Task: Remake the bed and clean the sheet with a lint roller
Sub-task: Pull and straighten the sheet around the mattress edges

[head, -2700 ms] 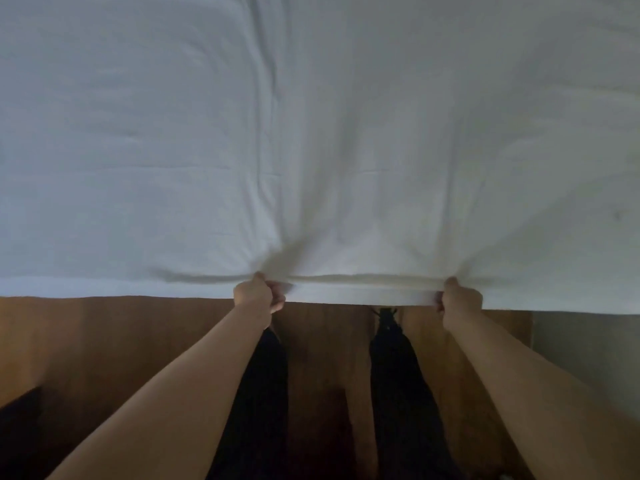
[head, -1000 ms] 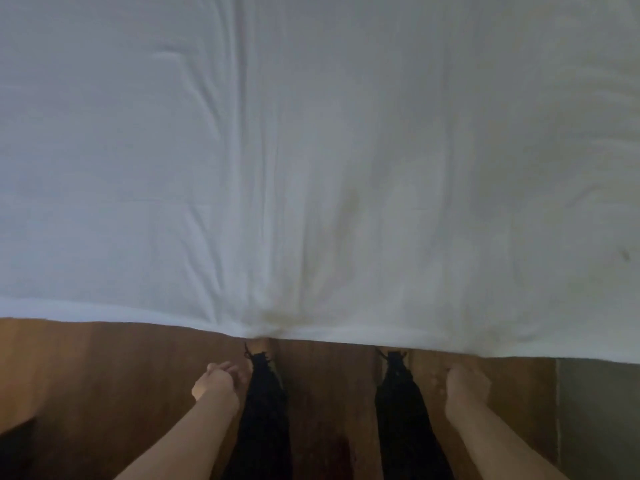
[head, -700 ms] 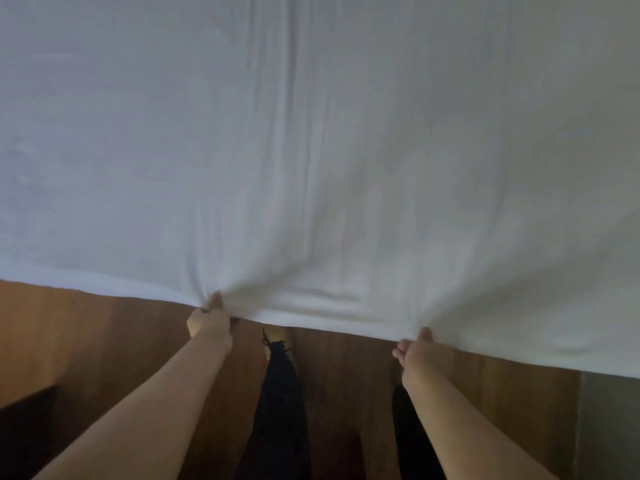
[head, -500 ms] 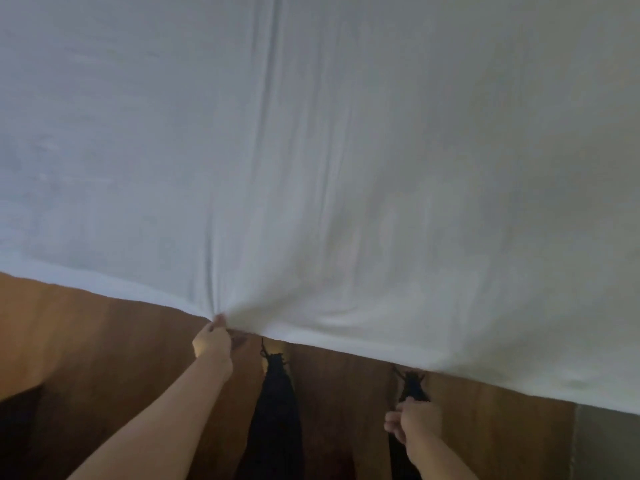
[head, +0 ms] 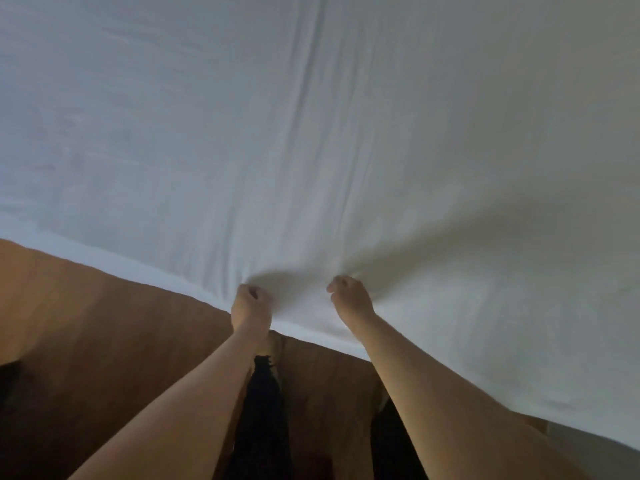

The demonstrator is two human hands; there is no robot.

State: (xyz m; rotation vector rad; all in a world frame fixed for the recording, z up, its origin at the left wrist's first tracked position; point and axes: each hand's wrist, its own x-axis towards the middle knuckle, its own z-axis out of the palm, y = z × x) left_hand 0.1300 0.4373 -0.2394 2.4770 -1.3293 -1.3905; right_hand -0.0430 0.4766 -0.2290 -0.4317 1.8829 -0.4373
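Two hands bunch a white sheet at the near edge of a bed.

Nearest the camera, dark trouser legs [head: 263,417] stand on a wooden floor [head: 104,341], and two bare forearms reach forward and up from the lower corners, converging toward the middle. The left hand [head: 251,304] is curled into a fist, knuckles up, gripping a pinch of the white sheet [head: 311,150] just above its hem; the right hand [head: 349,296], likewise curled around gathered cloth, sits close beside it, a little farther onto the fabric (the two fists are near each other but not touching). Creases fan out from both grips, with a shadowed hollow between them. Beyond, long folds run away up the middle of the sheet, which fills the rest of the view.
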